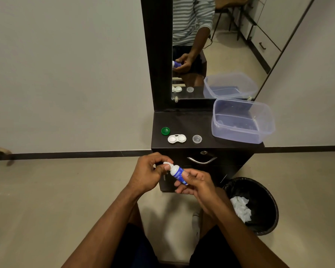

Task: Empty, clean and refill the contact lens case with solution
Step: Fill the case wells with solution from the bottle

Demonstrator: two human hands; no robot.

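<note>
A small white solution bottle (pixel 177 173) with a blue label is held tilted in front of the dark cabinet. My right hand (pixel 194 183) grips its body. My left hand (pixel 150 172) pinches the white cap end of the bottle. The white contact lens case (pixel 176 138) lies open on the cabinet top (pixel 182 120), both wells uncovered. A green cap (pixel 165 130) lies just left and behind the case. A clear cap (pixel 197 138) lies to the right of the case.
A clear plastic tub (pixel 242 120) stands at the cabinet top's right end. A mirror (pixel 211 45) rises behind it. On the floor at the right a black bin (pixel 259 192) holds crumpled white tissue (pixel 240 207). The cabinet drawer has a metal handle (pixel 201 161).
</note>
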